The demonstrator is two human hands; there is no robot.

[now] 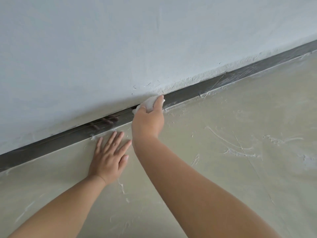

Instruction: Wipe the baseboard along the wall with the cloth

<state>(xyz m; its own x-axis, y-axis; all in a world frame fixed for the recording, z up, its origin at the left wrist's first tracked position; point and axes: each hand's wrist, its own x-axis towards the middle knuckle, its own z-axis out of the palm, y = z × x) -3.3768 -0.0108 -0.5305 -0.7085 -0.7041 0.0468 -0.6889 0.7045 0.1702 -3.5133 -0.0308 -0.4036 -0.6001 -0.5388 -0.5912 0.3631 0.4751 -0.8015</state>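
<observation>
Your right hand (148,121) pinches the cloth (151,103) on the baseboard (188,93) at frame centre, left hand (109,155) flat w/ fingers apart on the floor (223,169); dried plaster may smear if you press unevenly.

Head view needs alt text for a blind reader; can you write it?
A right hand presses a white cloth against a dark baseboard under a pale wall. The left hand rests flat on the plaster-smeared floor.

Baseboard (197,91) between wall (120,48) above, floor (223,152) below; cloth (150,103) on baseboard.
</observation>
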